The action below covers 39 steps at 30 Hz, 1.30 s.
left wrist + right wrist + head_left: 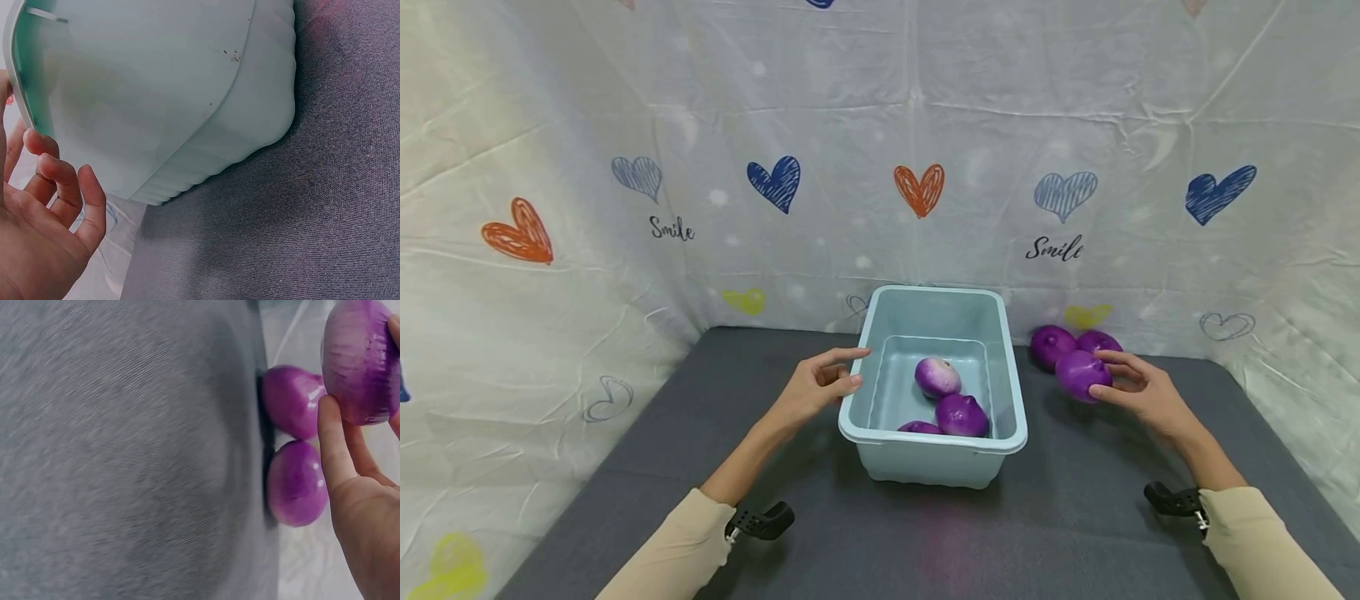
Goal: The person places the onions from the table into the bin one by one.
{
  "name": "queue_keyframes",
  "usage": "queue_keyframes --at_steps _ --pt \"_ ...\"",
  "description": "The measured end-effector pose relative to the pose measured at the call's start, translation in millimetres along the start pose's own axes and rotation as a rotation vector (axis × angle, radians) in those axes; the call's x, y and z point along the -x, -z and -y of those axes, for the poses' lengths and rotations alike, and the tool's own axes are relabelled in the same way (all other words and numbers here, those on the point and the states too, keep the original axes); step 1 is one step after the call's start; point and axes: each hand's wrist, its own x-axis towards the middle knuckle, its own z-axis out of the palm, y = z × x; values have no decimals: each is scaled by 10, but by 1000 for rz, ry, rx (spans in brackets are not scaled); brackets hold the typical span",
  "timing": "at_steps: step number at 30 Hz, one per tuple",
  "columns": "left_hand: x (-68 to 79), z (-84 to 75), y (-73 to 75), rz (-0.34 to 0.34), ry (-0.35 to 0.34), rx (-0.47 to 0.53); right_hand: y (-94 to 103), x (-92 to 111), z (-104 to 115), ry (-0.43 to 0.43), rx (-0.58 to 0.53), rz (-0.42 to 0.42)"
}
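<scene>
To the right of the tub [928, 462], the right hand [1150, 398] held an onion [1079, 377] clamped between thumb and fingers, just beside two other onions [1049, 347]. At the tub's left rim, the left hand [808, 390] had its thumb and forefinger apart, while three more onions [962, 416] lay inside the tub.
</scene>
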Motion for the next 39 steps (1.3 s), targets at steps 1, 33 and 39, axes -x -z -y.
queue_keyframes --at_steps 1,33,39 --pt "1 0 0 0 0 -2 0 -3 20 1 -5 2" --pt "-12 -5 -7 3 -5 5 -115 -395 749 44 -101 51" --pt "-10 6 9 2 -10 -6 -206 -495 864 46 -112 50"
